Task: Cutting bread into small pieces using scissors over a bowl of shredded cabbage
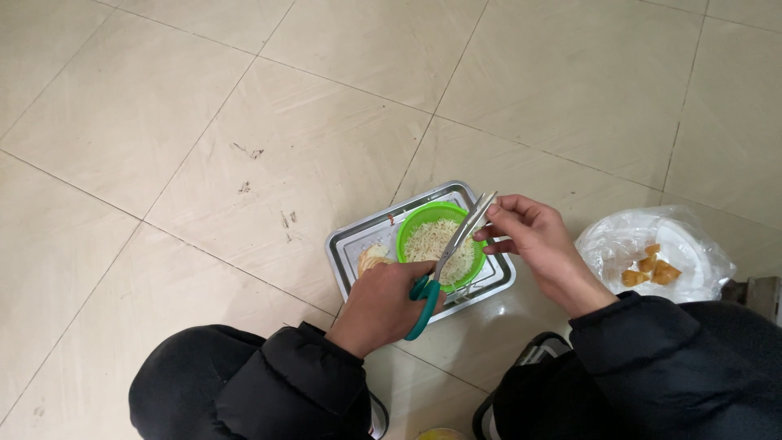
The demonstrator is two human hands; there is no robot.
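We see a floor (244, 122) of large glossy cream tiles with thin dark grout lines, scuffed with small dark marks (247, 151).

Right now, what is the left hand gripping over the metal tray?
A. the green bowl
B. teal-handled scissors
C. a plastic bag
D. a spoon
B: the left hand is closed around the teal handles of the scissors, whose blades reach over the green bowl toward the right hand.

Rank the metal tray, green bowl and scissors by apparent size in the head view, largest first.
1. Metal tray, widest outline.
2. Green bowl, sitting inside the tray.
3. Scissors: long but thin, and held nearer the camera, so this place is unsure.
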